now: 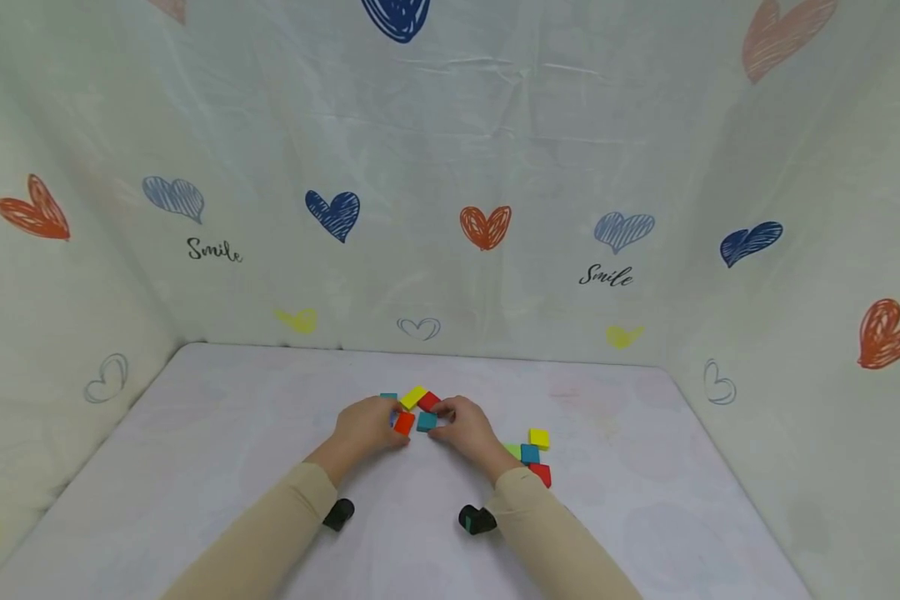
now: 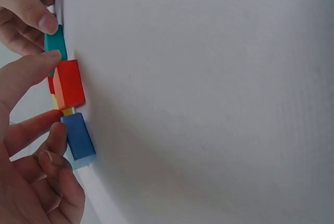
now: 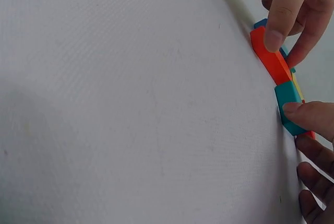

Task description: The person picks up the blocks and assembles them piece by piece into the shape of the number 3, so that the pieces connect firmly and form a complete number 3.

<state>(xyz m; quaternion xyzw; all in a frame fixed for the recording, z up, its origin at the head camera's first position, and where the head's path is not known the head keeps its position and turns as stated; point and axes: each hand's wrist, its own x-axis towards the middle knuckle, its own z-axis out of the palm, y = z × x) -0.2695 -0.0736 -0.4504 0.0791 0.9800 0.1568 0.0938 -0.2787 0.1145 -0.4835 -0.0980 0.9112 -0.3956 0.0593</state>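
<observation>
The teal block (image 1: 426, 422) sits on the white table (image 1: 405, 558) between the two hands; the right hand (image 1: 467, 429) grips it, thumb on the near side and fingers curled beyond, though exactly where those fingertips press is hidden. Just left of the teal block, and turned at an angle to it, is the orange-red block (image 1: 403, 423), pinched between thumb and forefinger of the left hand (image 1: 363, 423); whether the two blocks touch, I cannot tell. A light, low pinch with small sliding nudges would probably suit best, one hand steadying its block while the other squares the faces. Directly beyond the teal block lie a yellow block (image 1: 413, 397) and a red block (image 1: 429, 402), and the right fingers, so close to the red one, could knock it. Left of the orange-red one is a blue block (image 2: 78, 136), mostly covered by the left hand from above, so care is needed there. Well to the teal block's right, clear of the fingers, are another yellow piece (image 1: 539, 438), a dark blue piece (image 1: 530, 454), a green piece (image 1: 512, 451) and another red piece (image 1: 541, 475), partly behind the right sleeve (image 1: 562, 542).
</observation>
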